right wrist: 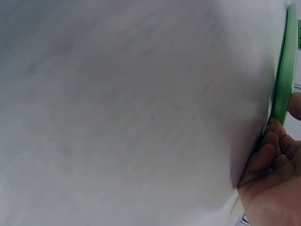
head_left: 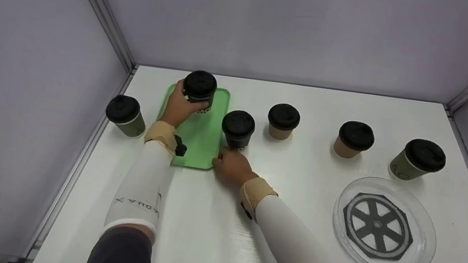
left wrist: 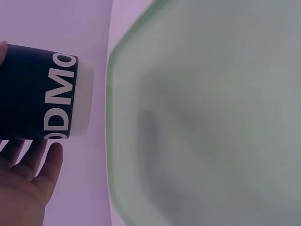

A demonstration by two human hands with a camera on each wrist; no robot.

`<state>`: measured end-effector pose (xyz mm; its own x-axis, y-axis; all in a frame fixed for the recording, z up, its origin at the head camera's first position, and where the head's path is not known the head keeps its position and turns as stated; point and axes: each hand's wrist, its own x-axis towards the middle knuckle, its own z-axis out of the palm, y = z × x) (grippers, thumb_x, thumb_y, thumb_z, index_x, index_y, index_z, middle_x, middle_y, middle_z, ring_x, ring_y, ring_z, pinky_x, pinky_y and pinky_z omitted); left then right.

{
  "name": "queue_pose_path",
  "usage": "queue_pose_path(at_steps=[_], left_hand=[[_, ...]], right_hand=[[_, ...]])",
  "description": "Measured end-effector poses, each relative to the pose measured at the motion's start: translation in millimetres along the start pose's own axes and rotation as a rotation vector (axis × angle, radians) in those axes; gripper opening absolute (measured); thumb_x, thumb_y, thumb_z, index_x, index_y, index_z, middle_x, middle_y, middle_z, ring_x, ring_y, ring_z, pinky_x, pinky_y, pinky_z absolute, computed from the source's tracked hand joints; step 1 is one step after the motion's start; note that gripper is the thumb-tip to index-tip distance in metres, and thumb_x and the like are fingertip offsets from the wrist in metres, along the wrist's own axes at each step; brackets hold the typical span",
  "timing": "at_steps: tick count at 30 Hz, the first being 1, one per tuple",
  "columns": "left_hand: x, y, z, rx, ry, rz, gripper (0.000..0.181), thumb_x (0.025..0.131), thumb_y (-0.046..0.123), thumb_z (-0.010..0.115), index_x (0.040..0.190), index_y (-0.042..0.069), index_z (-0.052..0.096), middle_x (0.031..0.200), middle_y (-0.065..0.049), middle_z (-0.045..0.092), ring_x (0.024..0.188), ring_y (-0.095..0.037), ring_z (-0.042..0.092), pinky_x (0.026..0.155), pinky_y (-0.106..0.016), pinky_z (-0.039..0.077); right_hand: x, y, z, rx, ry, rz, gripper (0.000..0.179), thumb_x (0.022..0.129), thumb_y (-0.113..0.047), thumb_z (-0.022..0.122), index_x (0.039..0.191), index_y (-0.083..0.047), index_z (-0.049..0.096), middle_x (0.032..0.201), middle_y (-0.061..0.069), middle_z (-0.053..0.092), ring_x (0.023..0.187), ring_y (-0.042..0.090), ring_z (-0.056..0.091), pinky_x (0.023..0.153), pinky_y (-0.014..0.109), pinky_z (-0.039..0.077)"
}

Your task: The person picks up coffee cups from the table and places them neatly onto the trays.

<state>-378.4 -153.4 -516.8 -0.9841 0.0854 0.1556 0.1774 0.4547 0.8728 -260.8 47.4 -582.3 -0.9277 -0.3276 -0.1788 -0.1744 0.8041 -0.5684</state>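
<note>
My left hand (head_left: 178,108) grips a tall dark paper cup (head_left: 200,86) with a black lid over the far part of the green tray (head_left: 198,147). White lettering runs round the cup (left wrist: 37,89) near its pale base, and in the left wrist view the base hangs clear of the tray's rim. At the tray's near right corner, my right hand (head_left: 233,167) pinches the edge, thumb on the rim and fingers curled low against the tabletop. A second dark cup (head_left: 238,128) with a black lid stands just beyond that hand, beside the tray's right edge.
One green cup (head_left: 128,118) stands left of the tray. Two small brown cups (head_left: 280,132) (head_left: 346,149) and another green cup (head_left: 408,167) stand to the right. A clear round dish (head_left: 339,234) with a dark spoked pattern lies at the front right. Walls (head_left: 273,29) enclose the table.
</note>
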Motion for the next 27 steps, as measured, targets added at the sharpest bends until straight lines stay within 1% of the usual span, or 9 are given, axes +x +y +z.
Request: queue_pose_path(at_steps=[2, 6, 10, 18, 23, 27], left_hand=[[2.5, -1.1, 1.4, 0.019, -0.01, -0.006, 0.095, 0.075, 0.034, 0.085, 0.15, 0.011, 0.031, 0.144, -0.009, 0.043, 0.131, -0.021, 0.04, 0.105, -0.041, 0.035], [6.6, -1.7, 3.4, 0.032, -0.025, 0.002, 0.092, 0.076, 0.03, 0.085, 0.149, 0.01, 0.033, 0.143, -0.01, 0.044, 0.131, -0.023, 0.04, 0.105, -0.042, 0.034], [10.7, -2.9, 6.0, 0.041, -0.041, 0.005, 0.092, 0.076, 0.03, 0.085, 0.149, 0.009, 0.033, 0.144, -0.011, 0.044, 0.132, -0.024, 0.04, 0.106, -0.044, 0.033], [17.2, -9.6, 12.0, 0.037, -0.05, -0.003, 0.092, 0.075, 0.029, 0.086, 0.148, 0.008, 0.034, 0.139, -0.011, 0.048, 0.128, -0.025, 0.043, 0.104, -0.044, 0.035], [20.3, -12.0, 13.5, 0.032, -0.044, 0.002, 0.09, 0.076, 0.029, 0.086, 0.148, 0.009, 0.036, 0.139, -0.011, 0.048, 0.127, -0.025, 0.044, 0.102, -0.045, 0.037], [21.1, -15.1, 15.5, 0.025, -0.035, -0.007, 0.09, 0.076, 0.03, 0.086, 0.147, 0.009, 0.036, 0.14, -0.01, 0.048, 0.127, -0.025, 0.044, 0.102, -0.045, 0.038]], right_hand=[[-0.2, -0.3, -0.1, -0.001, -0.004, 0.0, 0.029, 0.098, -0.036, 0.049, 0.113, -0.012, 0.059, 0.1, 0.004, 0.062, 0.094, 0.022, 0.06, 0.086, 0.041, 0.046], [-0.1, -0.2, 0.2, -0.016, -0.006, 0.001, 0.032, 0.099, -0.036, 0.049, 0.117, -0.012, 0.059, 0.106, 0.005, 0.063, 0.101, 0.023, 0.06, 0.09, 0.041, 0.046], [1.1, 0.3, 0.9, -0.017, 0.001, 0.002, 0.033, 0.099, -0.036, 0.05, 0.119, -0.011, 0.059, 0.108, 0.006, 0.064, 0.103, 0.024, 0.061, 0.091, 0.04, 0.046], [-5.1, -2.4, -0.9, -0.034, 0.013, -0.017, 0.028, 0.099, -0.034, 0.05, 0.113, -0.011, 0.06, 0.101, 0.005, 0.064, 0.096, 0.023, 0.062, 0.087, 0.041, 0.047], [-7.5, -6.2, -0.4, -0.03, 0.027, -0.024, 0.027, 0.099, -0.033, 0.052, 0.11, -0.01, 0.059, 0.098, 0.006, 0.063, 0.092, 0.024, 0.061, 0.084, 0.041, 0.047], [-7.6, -8.1, 1.1, -0.037, 0.029, -0.028, 0.027, 0.098, -0.034, 0.053, 0.108, -0.009, 0.059, 0.094, 0.006, 0.061, 0.087, 0.024, 0.06, 0.082, 0.041, 0.047]])
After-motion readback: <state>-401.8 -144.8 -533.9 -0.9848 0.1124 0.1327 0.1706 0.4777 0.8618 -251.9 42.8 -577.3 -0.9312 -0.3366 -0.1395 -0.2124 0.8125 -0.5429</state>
